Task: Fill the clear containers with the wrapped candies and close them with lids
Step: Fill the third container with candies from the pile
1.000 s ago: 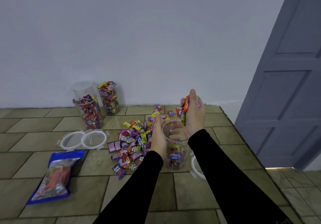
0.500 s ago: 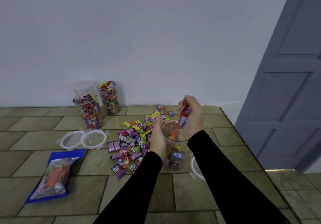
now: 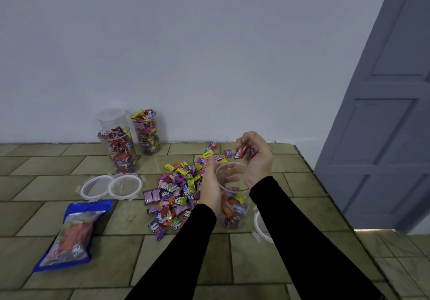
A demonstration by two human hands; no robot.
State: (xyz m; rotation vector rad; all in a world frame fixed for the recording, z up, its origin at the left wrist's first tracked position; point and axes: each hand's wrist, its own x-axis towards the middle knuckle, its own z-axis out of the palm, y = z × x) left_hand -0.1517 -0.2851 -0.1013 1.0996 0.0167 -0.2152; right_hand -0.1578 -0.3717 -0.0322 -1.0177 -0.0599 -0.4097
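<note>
A clear container [image 3: 232, 218] stands on the tiled counter, about a third full of wrapped candies. My left hand [image 3: 210, 188] grips its left side. My right hand [image 3: 257, 157] hovers over its rim, fingers curled round a few wrapped candies [image 3: 240, 153]. A loose heap of wrapped candies [image 3: 176, 192] lies just left of the container. Two full containers [image 3: 119, 148] [image 3: 146, 133] and an empty one [image 3: 111, 118] stand by the wall. Two lids [image 3: 125, 186] [image 3: 94, 188] lie flat at the left, and a third lid [image 3: 261, 226] peeks out under my right forearm.
A blue bag of candies [image 3: 72, 236] lies at the front left. The counter's right edge [image 3: 325, 192] drops off beside a grey door [image 3: 384, 136]. A plain wall runs along the back.
My right hand has come down from above to the container's rim and curled tighter over its candies; more candies now lie inside the container. My left hand has stayed on the container.
</note>
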